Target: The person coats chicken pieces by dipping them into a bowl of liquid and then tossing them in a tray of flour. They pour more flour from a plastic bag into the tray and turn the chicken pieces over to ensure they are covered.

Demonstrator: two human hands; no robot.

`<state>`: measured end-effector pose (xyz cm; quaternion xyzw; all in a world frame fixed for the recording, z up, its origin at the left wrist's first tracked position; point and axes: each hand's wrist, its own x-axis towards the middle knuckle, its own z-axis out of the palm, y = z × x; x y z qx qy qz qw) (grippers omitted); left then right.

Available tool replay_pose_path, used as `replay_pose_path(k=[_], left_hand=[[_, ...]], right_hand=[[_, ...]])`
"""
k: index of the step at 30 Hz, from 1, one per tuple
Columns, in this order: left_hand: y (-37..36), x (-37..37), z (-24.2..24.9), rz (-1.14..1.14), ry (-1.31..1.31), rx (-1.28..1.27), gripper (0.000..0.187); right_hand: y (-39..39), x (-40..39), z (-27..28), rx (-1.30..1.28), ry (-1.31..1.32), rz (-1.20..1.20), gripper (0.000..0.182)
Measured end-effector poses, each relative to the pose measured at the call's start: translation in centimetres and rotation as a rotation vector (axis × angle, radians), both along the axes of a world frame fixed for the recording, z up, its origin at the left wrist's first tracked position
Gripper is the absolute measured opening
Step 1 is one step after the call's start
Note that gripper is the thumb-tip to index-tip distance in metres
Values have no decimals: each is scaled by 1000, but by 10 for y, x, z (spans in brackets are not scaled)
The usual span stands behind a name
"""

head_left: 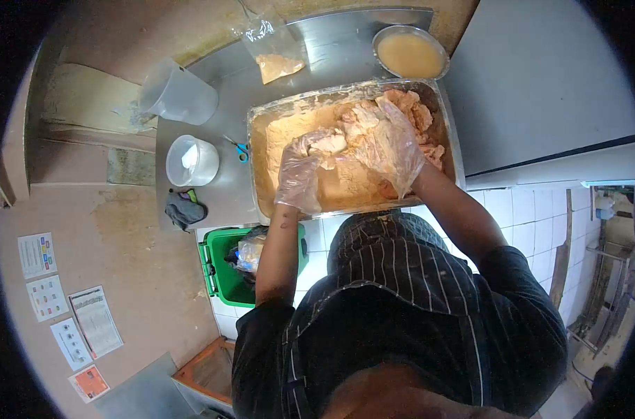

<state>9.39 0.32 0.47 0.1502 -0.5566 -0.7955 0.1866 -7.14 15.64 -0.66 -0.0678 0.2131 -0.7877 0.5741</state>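
Floured chicken (pixel 363 122) lies inside a metal pan (pixel 296 105) at the near edge of a steel bench (pixel 228 192), handled by a person in clear gloves, as seen from the head view. The left hand (pixel 300 174) has its fingers partly curled around a pale, coated piece; the right hand (pixel 400 148) reaches against the larger cluster, fingers loosely extended, though whether they grip cannot be told. More pieces (pixel 419 115) crowd the pan's far right corner. A bowl of cloudy liquid (pixel 410 56) sits at the bench's far right corner, with blue-handled scissors (pixel 243 152) left of the pan.

The meat looks soft, limp and moderately heavy, likely slippery under its flour (a coating that hard squeezing might rub off). It would best be taken by the thickest part, supported from beneath.

Printed sheets (pixel 96 325) hang on the left wall, one with a bold heading, beside an orange notice (pixel 89 383). Their words are too small to read; no brand is legible.
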Motion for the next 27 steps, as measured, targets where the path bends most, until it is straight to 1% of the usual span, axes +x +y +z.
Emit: replay_pose_path(k=[1,2,3,4,5,6,7,8,9,10,11,12,13,14,15,16,17,18,19,20,21,22,23,24,25,26,27], left_hand=[[-1,0,-4,-37,63,45,37],[-2,0,-5,-34,65,50,37],[-2,1,-4,-89,-23,-44,37],[-2,1,-4,-142,-111,-139,36],[2,2,-3,-137,-111,-135,36],[8,2,-2,-111,-117,-25,33],[11,2,-1,-86,-120,82,29],[11,2,0,-83,-119,86,29],[10,0,1,-80,-192,-82,27],[10,0,1,-77,-266,-250,25],[11,1,0,-76,-265,-245,25],[12,2,-2,-97,-266,-296,27],[12,2,-5,-117,-265,-348,30],[11,2,-15,-116,-262,-347,30],[13,3,-29,-76,-254,-358,29],[14,5,-42,-36,-247,-366,29],[19,3,-41,-35,-250,-359,29],[25,2,-40,-25,-297,-258,28],[27,0,-38,-12,-336,-163,27],[25,-3,-36,-9,-323,-166,27],[25,-1,-35,34,-194,-121,25],[26,2,-34,79,-71,-71,24],[26,3,-34,88,-73,-65,24],[26,5,-33,148,-53,-19,22],[25,6,-31,206,-32,23,20],[22,4,-30,210,-33,23,20],[20,-1,-27,238,22,114,19]], right_hand=[[0,-5,-5,-84,-94,21,53],[-1,-4,1,-171,-189,44,46],[0,-2,8,-167,-188,47,46],[1,-1,15,-114,-199,48,50],[1,1,23,-60,-210,49,54],[2,2,15,-56,-210,53,54],[2,2,2,-89,-36,28,49],[3,4,1,-123,135,2,46],[4,2,1,-120,136,4,46],[6,1,1,-142,75,44,45],[7,1,4,-163,13,83,44],[6,1,1,-160,15,85,44],[2,0,-4,-89,213,28,44],[-1,-2,-6,-19,411,-29,45],[-3,-4,-3,-16,412,-27,45],[-3,-5,1,24,189,75,46],[-2,-4,4,66,-39,173,47],[3,0,6,75,-46,174,47],[6,2,10,156,55,126,49],[6,-2,17,230,168,76,51],[7,-3,31,230,175,78,51],[9,-3,47,243,147,83,55],[10,-2,54,256,117,92,60],[11,-2,51,262,113,102,60],[12,-5,48,243,106,82,63],[12,-7,48,219,101,59,66],[14,-8,49,171,-12,110,66]])
